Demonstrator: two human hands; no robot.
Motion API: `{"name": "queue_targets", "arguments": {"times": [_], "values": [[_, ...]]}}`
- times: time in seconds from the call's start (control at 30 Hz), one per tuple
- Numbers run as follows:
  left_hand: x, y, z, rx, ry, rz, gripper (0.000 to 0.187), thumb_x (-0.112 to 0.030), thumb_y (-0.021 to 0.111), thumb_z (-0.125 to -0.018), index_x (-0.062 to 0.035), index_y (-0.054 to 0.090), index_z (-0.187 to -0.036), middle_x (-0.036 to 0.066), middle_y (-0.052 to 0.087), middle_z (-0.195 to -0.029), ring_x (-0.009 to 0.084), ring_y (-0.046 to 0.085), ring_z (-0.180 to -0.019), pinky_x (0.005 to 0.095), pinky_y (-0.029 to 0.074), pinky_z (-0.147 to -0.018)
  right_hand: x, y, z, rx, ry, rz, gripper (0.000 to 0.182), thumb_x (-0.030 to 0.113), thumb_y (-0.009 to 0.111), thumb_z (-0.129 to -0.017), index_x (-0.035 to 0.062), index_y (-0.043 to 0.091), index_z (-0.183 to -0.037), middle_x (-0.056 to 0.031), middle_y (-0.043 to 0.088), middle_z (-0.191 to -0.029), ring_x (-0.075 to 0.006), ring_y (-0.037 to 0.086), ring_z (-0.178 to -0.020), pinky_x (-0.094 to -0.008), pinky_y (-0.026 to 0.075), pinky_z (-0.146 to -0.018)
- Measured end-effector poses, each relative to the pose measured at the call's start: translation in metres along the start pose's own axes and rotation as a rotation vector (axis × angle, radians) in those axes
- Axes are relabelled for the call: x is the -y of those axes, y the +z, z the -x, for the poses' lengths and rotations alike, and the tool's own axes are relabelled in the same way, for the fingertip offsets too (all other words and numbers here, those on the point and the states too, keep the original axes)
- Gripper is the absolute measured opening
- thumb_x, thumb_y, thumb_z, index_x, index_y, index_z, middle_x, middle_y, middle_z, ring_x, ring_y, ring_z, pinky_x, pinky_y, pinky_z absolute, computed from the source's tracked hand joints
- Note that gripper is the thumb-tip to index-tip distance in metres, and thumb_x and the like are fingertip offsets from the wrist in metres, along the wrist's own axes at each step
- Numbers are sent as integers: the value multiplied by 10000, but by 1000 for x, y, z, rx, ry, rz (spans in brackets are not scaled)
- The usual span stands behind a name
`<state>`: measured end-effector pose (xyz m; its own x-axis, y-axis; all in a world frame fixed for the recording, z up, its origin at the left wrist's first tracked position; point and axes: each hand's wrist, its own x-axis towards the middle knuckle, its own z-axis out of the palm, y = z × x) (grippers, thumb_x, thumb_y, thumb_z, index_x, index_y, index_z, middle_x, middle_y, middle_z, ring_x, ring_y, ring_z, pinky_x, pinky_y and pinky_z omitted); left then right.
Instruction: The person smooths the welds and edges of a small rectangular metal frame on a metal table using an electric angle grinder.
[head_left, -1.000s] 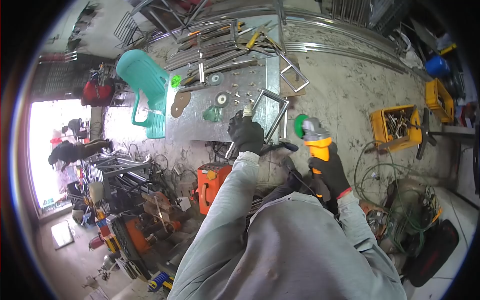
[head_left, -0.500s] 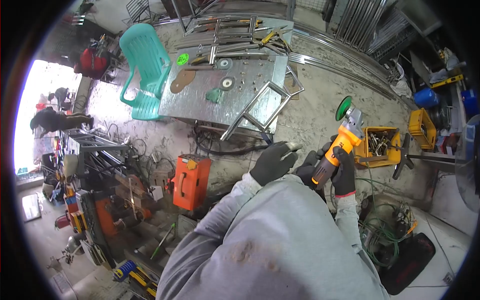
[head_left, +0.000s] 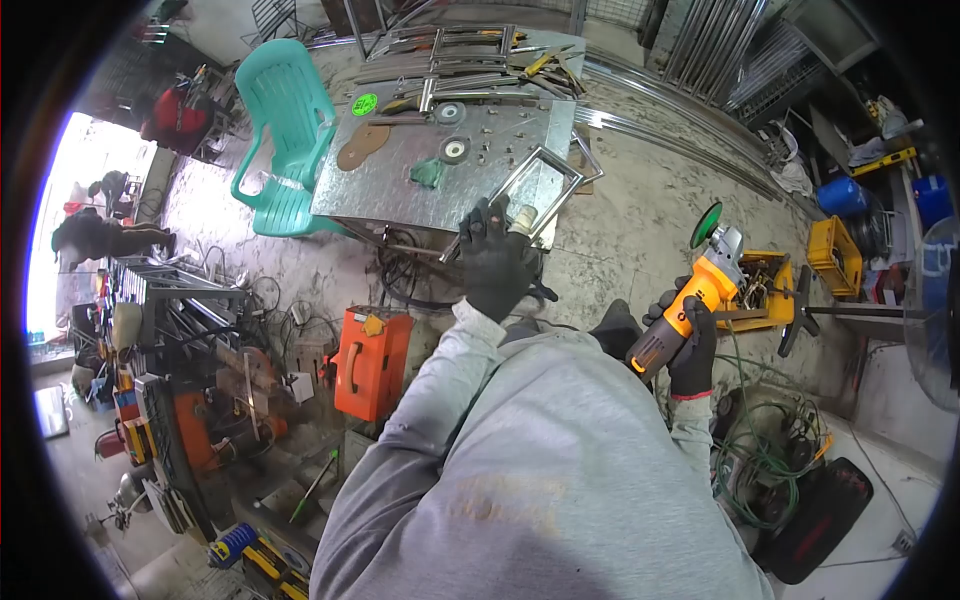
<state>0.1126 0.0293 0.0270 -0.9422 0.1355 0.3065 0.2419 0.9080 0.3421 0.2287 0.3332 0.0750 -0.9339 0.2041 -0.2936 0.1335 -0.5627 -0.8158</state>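
Note:
My left hand [head_left: 497,262], in a dark glove, reaches over the front edge of the metal-topped table [head_left: 400,205], fingers spread on or just above the lower end of a rectangular metal frame [head_left: 545,190]. Whether it touches the frame is hard to tell. On the right, my right hand [head_left: 690,345], in a dark glove with a red cuff, is wrapped round an orange angle grinder [head_left: 695,300]. The grinder's green disc [head_left: 706,225] points up, away from my body. Two round discs, one of them a grey disc [head_left: 454,150], lie on the tabletop.
A green plastic chair [head_left: 285,130] stands left of the table. Below it is an orange metal box [head_left: 370,365]. Yellow crates, one a crate with metal pieces [head_left: 755,320], sit at right. A green hose [head_left: 760,480] coils lower right. People [head_left: 105,238] are at far left.
My left hand has moved up and left from near my body to the frame on the table, its fingers now spread. The grinder in my right hand has shifted slightly right.

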Motion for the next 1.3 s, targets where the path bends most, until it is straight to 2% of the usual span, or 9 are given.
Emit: {"name": "queue_targets", "arguments": {"times": [0.07,0.3,0.33,0.37,0.47,0.6,1.03,1.13,1.3], "values": [[16,8,-8,-12,110,-20,498,-325,823,-890,-177,725,-1355,181,487,-1650,477,359,-1568,636,255,-1279,-2,-3,2,-21,23,-31,472,305,702,-1019,37,580,-1387,-98,708,-1023,-247,749,-881,-442,658,-827],[48,17,-21,177,167,146,366,-268,857,-854,-213,796,-1210,175,630,-1515,474,442,-1528,655,256,-1275,0,6,10,-25,4,-40,478,315,706,-1018,41,575,-1387,-93,709,-1020,-253,757,-883,-450,660,-830],[49,11,-23,55,208,148,359,-229,848,-879,-152,782,-1223,168,719,-1345,410,603,-1369,577,428,-1167,0,6,11,-28,0,-44,478,315,706,-1018,41,575,-1387,-93,709,-1020,-253,757,-883,-450,660,-830],[51,8,-27,60,209,146,359,-229,848,-879,-152,782,-1223,168,719,-1345,410,603,-1369,577,428,-1167,0,5,14,-47,21,-49,471,316,706,-1019,48,578,-1384,-91,710,-1023,-253,756,-887,-448,657,-830],[64,1,-45,5,-252,590,331,-193,769,-1005,-17,725,-1281,101,753,-965,241,666,-760,373,523,-712,-6,-1,17,-89,72,-85,467,291,697,-1021,33,559,-1385,-111,704,-1024,-261,760,-901,-450,663,-834],[80,8,-60,-24,-411,982,287,-179,707,-1068,-7,714,-1298,5,675,-877,84,560,-781,301,479,-706,-12,-8,18,-134,103,-131,463,276,688,-1031,25,546,-1394,-128,704,-1021,-271,770,-917,-465,677,-846],[79,19,-53,-105,-356,939,327,-210,747,-1030,0,704,-1277,73,723,-906,155,608,-801,360,509,-759,-14,-8,17,-151,106,-138,430,287,690,-1039,45,561,-1371,-125,714,-1028,-277,764,-898,-481,672,-830],[79,21,-49,22,-519,946,284,-252,782,-991,4,661,-990,92,676,-827,211,597,-747,410,495,-719,-13,-6,18,-192,113,-112,442,296,688,-1042,44,562,-1381,-125,719,-1037,-280,769,-909,-481,677,-830],[73,34,-44,-36,-516,731,363,-332,810,-943,-5,657,-915,177,703,-855,350,661,-770,480,515,-748,-17,-13,16,-158,122,-124,457,300,686,-1044,35,560,-1395,-123,719,-1051,-280,772,-915,-475,681,-834]]}}
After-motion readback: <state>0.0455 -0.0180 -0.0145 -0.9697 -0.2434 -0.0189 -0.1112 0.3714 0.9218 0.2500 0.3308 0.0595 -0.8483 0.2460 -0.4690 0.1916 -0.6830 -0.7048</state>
